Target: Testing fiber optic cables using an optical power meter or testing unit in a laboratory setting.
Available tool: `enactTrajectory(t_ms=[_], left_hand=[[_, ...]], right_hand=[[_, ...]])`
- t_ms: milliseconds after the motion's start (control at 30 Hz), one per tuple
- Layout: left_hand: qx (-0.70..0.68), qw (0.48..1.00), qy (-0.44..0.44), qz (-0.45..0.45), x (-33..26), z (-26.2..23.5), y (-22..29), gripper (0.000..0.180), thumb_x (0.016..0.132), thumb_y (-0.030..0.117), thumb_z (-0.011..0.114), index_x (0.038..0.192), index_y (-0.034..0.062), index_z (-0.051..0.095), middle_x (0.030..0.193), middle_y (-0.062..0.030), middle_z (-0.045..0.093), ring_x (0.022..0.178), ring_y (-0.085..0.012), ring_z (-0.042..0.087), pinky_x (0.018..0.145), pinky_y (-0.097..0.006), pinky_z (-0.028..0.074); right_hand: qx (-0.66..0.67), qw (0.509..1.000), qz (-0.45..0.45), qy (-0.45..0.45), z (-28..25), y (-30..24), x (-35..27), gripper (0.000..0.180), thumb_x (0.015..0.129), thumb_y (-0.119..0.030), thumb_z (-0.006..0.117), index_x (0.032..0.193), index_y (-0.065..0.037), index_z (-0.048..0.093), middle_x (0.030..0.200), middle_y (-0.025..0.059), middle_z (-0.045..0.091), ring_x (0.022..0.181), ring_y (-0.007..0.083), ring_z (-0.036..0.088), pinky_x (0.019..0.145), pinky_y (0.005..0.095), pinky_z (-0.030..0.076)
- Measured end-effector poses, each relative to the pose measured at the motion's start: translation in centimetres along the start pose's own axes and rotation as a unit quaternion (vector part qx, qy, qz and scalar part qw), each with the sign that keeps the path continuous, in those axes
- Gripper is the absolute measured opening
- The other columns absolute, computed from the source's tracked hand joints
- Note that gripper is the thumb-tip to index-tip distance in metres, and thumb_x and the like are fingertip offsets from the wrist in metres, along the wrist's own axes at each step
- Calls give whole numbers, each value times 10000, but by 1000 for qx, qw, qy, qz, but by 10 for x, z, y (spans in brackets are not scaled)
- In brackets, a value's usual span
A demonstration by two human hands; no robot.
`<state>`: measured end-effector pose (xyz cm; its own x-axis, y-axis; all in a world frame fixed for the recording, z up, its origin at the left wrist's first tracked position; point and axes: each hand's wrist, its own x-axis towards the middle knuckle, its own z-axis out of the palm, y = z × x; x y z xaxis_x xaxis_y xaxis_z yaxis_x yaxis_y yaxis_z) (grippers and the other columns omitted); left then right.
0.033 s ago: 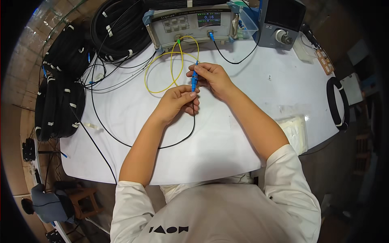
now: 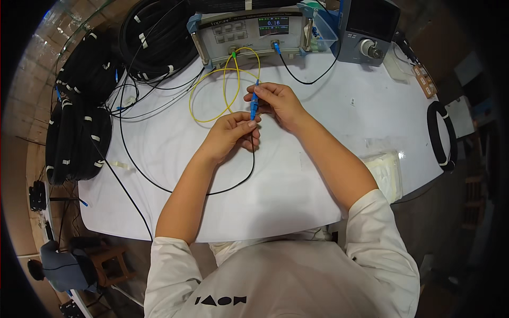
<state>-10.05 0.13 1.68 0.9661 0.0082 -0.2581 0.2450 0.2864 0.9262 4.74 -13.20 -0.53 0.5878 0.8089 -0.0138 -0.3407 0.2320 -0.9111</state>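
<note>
Over the white table (image 2: 297,201), both my hands meet on a slim blue connector (image 2: 253,109) held upright. My right hand (image 2: 280,103) pinches its upper part, where a thin yellow cable (image 2: 212,100) runs off in loops to a grey test instrument (image 2: 249,32). My left hand (image 2: 230,135) grips the lower end, from which a black cable (image 2: 159,183) hangs and curves across the table to the left. Whether the two ends are fully joined is hidden by my fingers.
Several coils of black cable (image 2: 79,138) lie at the left and back left. A grey box with a knob (image 2: 368,32) stands at the back right. A black ring (image 2: 440,135) and a clear bag of white material (image 2: 384,169) lie at the right.
</note>
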Motion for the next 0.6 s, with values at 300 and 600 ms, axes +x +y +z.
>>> enactTrajectory(t_ms=[300, 600], left_hand=[[-19, 1000, 11, 11, 1, -1, -4, 267, 988, 241, 588, 1087, -4, 620, 747, -42, 623, 637, -141, 628, 577, -253, 514], [-21, 998, 62, 27, 4, -1, -7, 284, 994, 277, 580, 998, -6, 612, 697, -42, 607, 553, -139, 599, 498, -257, 481]], right_hand=[[-7, 1000, 4, -11, 3, -1, -2, 359, 988, -283, 590, 1163, 27, 630, 1030, 114, 694, 832, 154, 664, 764, 288, 549], [11, 999, 27, -24, 3, -1, -3, 222, 943, -200, 666, 994, 16, 665, 867, 67, 667, 759, 146, 650, 701, 283, 551]])
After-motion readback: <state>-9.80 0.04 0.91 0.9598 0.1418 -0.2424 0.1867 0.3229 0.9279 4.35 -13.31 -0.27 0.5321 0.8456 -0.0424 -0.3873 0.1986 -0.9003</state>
